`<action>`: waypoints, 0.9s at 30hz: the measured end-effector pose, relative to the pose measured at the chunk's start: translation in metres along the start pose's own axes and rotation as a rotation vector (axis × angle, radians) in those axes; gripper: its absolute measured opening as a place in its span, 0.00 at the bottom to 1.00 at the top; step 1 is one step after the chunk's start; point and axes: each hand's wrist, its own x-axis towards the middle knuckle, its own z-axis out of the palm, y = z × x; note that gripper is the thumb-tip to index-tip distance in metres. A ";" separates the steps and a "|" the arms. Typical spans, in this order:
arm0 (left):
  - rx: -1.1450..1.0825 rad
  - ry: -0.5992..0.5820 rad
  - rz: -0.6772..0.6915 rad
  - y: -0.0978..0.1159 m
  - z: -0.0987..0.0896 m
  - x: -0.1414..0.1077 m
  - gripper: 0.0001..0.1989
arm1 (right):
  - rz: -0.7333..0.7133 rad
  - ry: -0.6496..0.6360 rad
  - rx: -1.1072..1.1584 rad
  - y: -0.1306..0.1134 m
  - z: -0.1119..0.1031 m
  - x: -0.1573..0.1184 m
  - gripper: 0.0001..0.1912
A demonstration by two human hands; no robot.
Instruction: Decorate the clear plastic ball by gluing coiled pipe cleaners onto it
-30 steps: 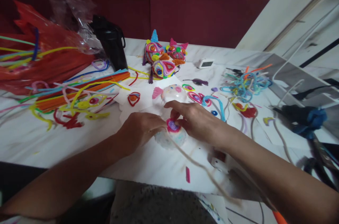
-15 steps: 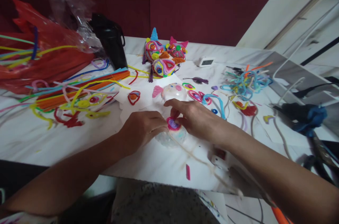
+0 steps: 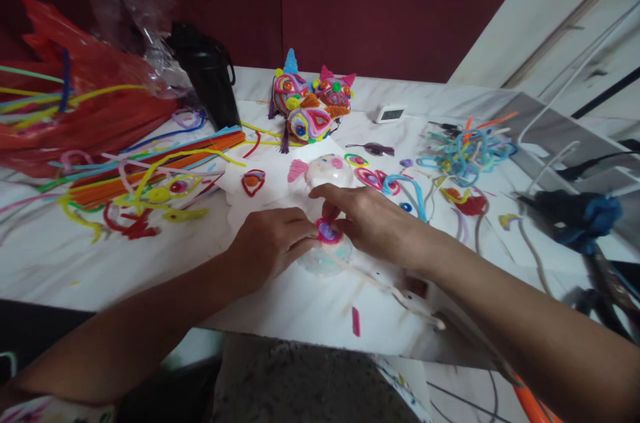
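Observation:
A pink-and-purple pipe cleaner coil (image 3: 329, 231) sits on a clear, rounded plastic piece (image 3: 325, 260) on the white sheet. My left hand (image 3: 273, 243) pinches at the coil's left edge, thumb and forefinger together. From the right, my right hand (image 3: 367, 220) presses its thumb and bent fingers against the coil, hiding part of it. A thin cream strand (image 3: 383, 284) runs from beneath the coil toward my right forearm. Just beyond my fingers lies another clear rounded piece (image 3: 327, 175) with a pink fin-like pipe cleaner shape (image 3: 298, 170) at its left.
Finished pipe cleaner figures (image 3: 313, 103) stand at the back beside a black bottle (image 3: 205, 73). Loose pipe cleaners (image 3: 160, 176) and a red bag (image 3: 90, 96) fill the left. Blue scraps (image 3: 470, 153), a small display (image 3: 390, 114) and cables (image 3: 535, 250) are on the right.
The view has shifted slightly. Both hands stay at the coil with little movement, and the cream strand's far end lies a little higher in view.

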 end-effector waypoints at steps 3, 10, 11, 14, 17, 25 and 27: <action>0.049 0.007 -0.010 0.001 -0.001 0.000 0.11 | 0.017 0.000 0.002 -0.004 -0.002 0.001 0.24; -0.040 -0.037 -0.019 -0.001 0.000 -0.003 0.08 | -0.085 0.271 0.015 0.004 -0.002 -0.018 0.22; -0.040 -0.038 -0.021 -0.001 -0.001 -0.002 0.08 | -0.119 0.318 0.019 0.006 0.000 -0.026 0.18; -0.037 -0.041 -0.013 0.002 -0.004 0.002 0.08 | -0.171 0.368 0.034 0.006 0.011 -0.054 0.09; -0.017 -0.090 -0.006 0.005 -0.009 0.005 0.10 | -0.151 0.323 -0.043 0.000 0.023 -0.075 0.03; -0.024 -0.059 -0.016 0.000 -0.003 -0.002 0.08 | -0.089 0.296 0.099 0.008 0.037 -0.084 0.17; -0.005 -0.066 -0.016 -0.001 -0.002 -0.003 0.07 | -0.086 0.322 0.192 0.011 0.037 -0.082 0.15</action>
